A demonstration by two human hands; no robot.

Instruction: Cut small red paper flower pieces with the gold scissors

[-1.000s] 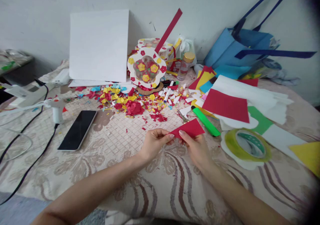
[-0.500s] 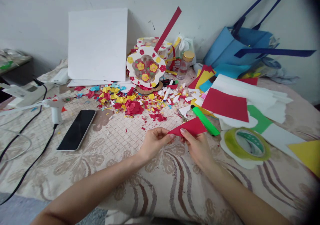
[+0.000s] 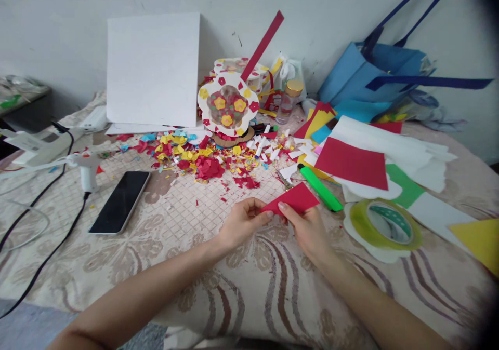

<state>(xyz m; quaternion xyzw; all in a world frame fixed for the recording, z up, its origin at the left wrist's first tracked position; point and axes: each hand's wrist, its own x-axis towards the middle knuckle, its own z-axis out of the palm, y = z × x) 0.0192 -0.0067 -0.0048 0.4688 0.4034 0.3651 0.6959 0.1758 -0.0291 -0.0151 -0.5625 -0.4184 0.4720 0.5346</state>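
Observation:
A small piece of red paper (image 3: 297, 198) is held just above the cloth, between both hands. My left hand (image 3: 244, 221) pinches its left corner between thumb and fingers. Along the lower edge, my right hand (image 3: 306, 225) grips the same paper with its thumb on top; the fingers beneath are mostly hidden. Just behind the paper lie scissors (image 3: 285, 179), partly covered by it. A green cutter (image 3: 320, 188) rests to the right of them, near my right fingers.
Paper scraps (image 3: 208, 166) are heaped behind my hands, before a flower-shaped paper lantern (image 3: 228, 106). A phone (image 3: 120, 202) and glue gun (image 3: 88, 171) lie left. Tape (image 3: 353, 217), red sheets (image 3: 353, 163) and a blue bag (image 3: 343, 77) are on the right.
The red paper has tilted so more of its upper face shows, and my right thumb has shifted slightly left. Both hands keep hold of it.

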